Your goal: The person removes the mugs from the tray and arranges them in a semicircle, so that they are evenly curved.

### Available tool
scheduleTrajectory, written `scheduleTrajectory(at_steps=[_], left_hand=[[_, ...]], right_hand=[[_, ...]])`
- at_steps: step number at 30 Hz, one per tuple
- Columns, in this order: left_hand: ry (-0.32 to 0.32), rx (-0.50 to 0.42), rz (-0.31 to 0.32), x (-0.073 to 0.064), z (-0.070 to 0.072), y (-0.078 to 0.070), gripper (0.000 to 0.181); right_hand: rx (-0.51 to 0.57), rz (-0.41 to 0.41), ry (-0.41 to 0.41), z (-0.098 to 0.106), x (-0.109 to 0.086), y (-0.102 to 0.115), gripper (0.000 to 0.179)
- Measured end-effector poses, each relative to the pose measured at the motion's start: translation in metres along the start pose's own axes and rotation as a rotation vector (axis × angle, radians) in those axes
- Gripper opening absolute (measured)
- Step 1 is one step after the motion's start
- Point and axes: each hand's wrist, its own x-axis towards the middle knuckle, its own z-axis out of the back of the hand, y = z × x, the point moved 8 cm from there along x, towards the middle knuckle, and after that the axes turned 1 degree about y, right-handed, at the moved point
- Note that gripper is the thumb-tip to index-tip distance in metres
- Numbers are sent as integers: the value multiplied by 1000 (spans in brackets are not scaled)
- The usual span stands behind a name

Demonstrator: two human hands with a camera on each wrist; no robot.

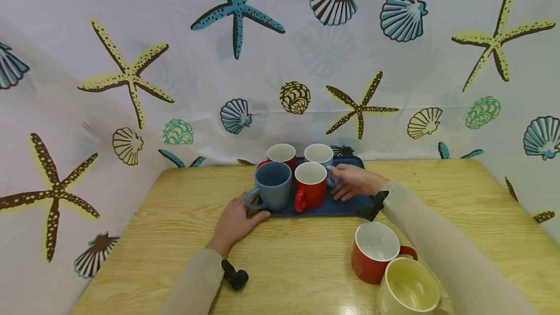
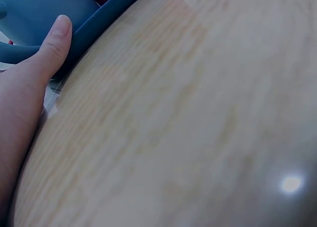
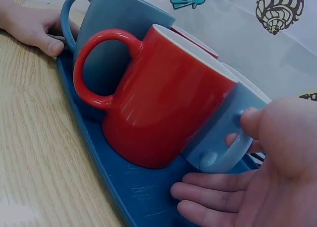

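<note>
A dark blue tray holds a grey-blue mug, a red mug, a red mug behind and a light blue mug. My left hand holds the tray's front left corner beside the grey-blue mug's handle. In the left wrist view its thumb lies on the rim; the other fingers are mostly hidden. My right hand pinches the light blue mug's handle between thumb and index finger. Its other fingers extend over the tray in the right wrist view.
Another red mug and a yellow mug stand on the wooden table at the near right, close to the right forearm. A curtain printed with starfish and shells hangs behind the table and along both sides.
</note>
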Motion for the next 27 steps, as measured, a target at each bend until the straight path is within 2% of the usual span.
scheduleTrajectory(at_steps=[8, 15, 23, 27], left_hand=[[-26, -2, 2, 3, 0, 1, 84], [-24, 12, -15, 4, 0, 0, 78], [5, 18, 9, 2, -4, 3, 82], [2, 16, -5, 1, -4, 3, 82]], right_hand=[[45, -13, -81, 11, -5, -3, 37], [19, 9, -137, 23, -10, -8, 37], [-21, 44, -174, 34, -21, -15, 40], [-34, 60, -201, 39, -25, -17, 39]])
